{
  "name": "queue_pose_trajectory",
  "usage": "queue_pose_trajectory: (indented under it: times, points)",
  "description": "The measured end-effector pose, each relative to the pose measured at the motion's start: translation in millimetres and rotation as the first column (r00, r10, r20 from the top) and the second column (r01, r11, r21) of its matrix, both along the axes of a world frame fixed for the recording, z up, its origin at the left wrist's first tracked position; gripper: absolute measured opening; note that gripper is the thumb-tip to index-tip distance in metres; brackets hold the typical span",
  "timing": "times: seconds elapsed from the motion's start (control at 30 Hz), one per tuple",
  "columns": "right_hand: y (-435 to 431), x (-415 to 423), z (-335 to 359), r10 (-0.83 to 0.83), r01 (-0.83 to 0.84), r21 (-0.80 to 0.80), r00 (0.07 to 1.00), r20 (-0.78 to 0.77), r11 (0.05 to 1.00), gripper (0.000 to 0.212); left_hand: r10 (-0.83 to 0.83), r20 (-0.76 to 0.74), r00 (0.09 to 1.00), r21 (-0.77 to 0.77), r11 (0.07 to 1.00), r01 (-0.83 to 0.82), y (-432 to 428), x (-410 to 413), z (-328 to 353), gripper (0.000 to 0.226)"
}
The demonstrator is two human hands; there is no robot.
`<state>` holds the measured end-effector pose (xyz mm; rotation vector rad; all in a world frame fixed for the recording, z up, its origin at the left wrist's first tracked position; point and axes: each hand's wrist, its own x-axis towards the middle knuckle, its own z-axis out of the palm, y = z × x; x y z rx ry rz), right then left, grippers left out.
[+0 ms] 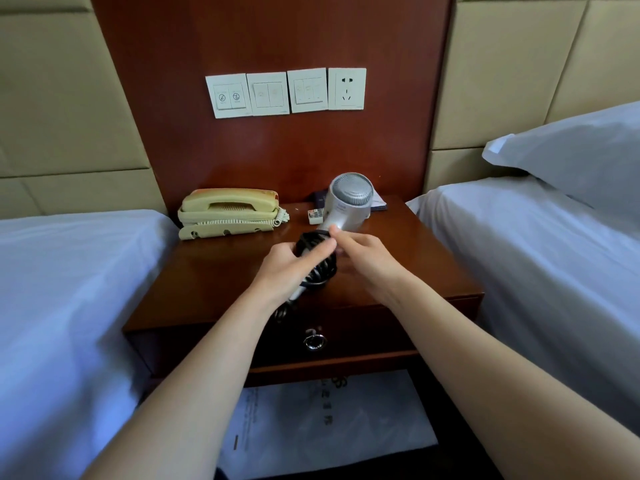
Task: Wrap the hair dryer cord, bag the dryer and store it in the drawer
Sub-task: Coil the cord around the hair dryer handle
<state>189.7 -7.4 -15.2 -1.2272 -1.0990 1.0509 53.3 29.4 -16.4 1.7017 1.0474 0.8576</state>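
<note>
Wooden nightstand (398,244) between two beds, telephone (228,211) on top

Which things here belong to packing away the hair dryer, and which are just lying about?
In the job: hair dryer, black cord wound on its handle, left hand gripping it, right hand at the cord, drawer, probably the plastic bag below.
Lying about: telephone, dark booklet, wall switches, socket, pillow.

A cream telephone (228,213) sits on the nightstand (207,268) (wall switches (268,93) above).
</note>
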Motion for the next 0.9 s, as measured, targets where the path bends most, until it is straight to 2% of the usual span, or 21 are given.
queue_pose_trajectory:
  times: [0.07,0.17,0.2,0.27,0.3,0.33,0.43,0.5,0.6,0.67,0.73,0.8,0.9]
  points:
    - [-3,2,4,0.006,-0.016,0.069,0.989,0.146,0.998,0.041,-0.041,0.063,0.997,-0.006,0.999,0.042,-3,-2,4,0.030]
    - [-6,0,11,-0.004,-0.056,0.173,0.945,0.327,0.983,0.035,-0.039,0.141,0.989,-0.041,0.998,0.045,-2,-7,8,0.028]
    - [-5,1,12,-0.036,-0.053,0.185,0.894,0.446,0.981,0.033,-0.023,0.149,0.989,-0.075,0.997,0.035,-2,-8,9,0.028]
    - [-1,6,11,-0.147,0.032,0.179,0.717,0.681,0.983,0.038,-0.008,0.128,0.992,-0.138,0.990,0.026,-1,-12,9,0.035]
    - [-1,8,11,-0.202,0.082,0.199,0.667,0.717,0.977,0.039,-0.008,0.124,0.992,-0.168,0.985,0.029,1,-12,8,0.039]
    - [-1,11,10,-0.233,0.105,0.221,0.667,0.708,0.970,0.035,-0.005,0.137,0.991,-0.201,0.979,0.033,1,-12,8,0.043]
    - [-2,13,11,-0.173,0.095,0.197,0.885,0.433,0.976,0.017,0.016,0.152,0.988,-0.268,0.963,0.025,6,-11,5,0.051]
    - [-1,13,8,-0.143,0.069,0.198,0.910,0.388,0.978,0.014,0.052,0.139,0.989,-0.301,0.954,-0.008,9,-10,1,0.063]
    - [1,12,-1,-0.173,0.075,0.224,0.871,0.460,0.972,0.017,0.097,0.129,0.987,-0.342,0.938,-0.048,12,-7,-4,0.077]
    - [0,10,-6,-0.227,0.101,0.252,0.809,0.543,0.962,0.018,0.126,0.124,0.984,-0.370,0.926,-0.072,13,-5,-7,0.070]
    - [-1,8,-7,-0.261,0.087,0.284,0.701,0.664,0.955,0.011,0.146,0.131,0.981,-0.401,0.912,-0.082,15,-2,-9,0.057]
    - [-3,9,-7,-0.257,0.050,0.291,0.626,0.736,0.955,0.004,0.153,0.177,0.972,-0.460,0.886,-0.056,20,-1,-10,0.058]
    - [-10,13,-5,-0.270,0.024,0.318,0.589,0.761,0.948,0.005,0.197,0.239,0.951,-0.496,0.867,-0.055,26,1,-9,0.054]
